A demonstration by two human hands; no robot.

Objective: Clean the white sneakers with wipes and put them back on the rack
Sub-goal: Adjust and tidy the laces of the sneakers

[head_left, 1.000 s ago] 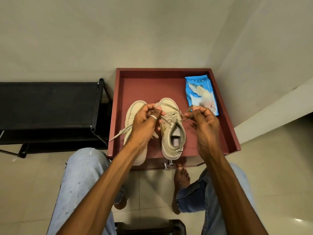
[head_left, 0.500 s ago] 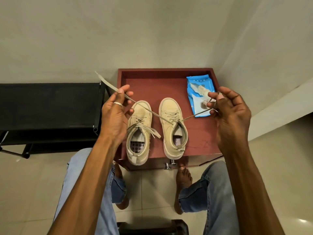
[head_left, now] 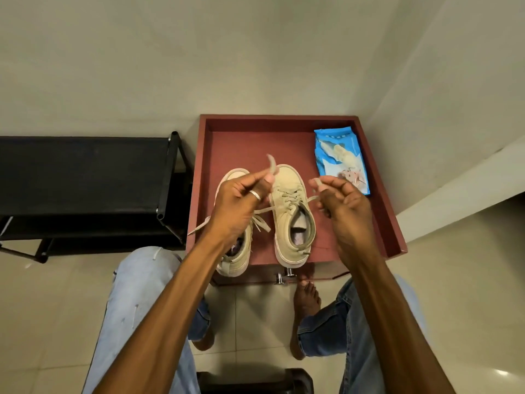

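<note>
Black rack [head_left: 85,177] stood on the left, just beside the red tray [head_left: 382,223]. On the tray the right sneaker [head_left: 289,191] lay square between the two hands, long axis near to far with the toe far. The left sneaker [head_left: 235,265] sat beside it, half hidden under the left wrist. Left hand [head_left: 238,206] and right hand [head_left: 346,211] were apart, each pinching an end of what looked like that shoe's lace [head_left: 272,163]. Wipes pack [head_left: 341,163] waited far right, nearer the right hand, with nothing in the way.
</note>
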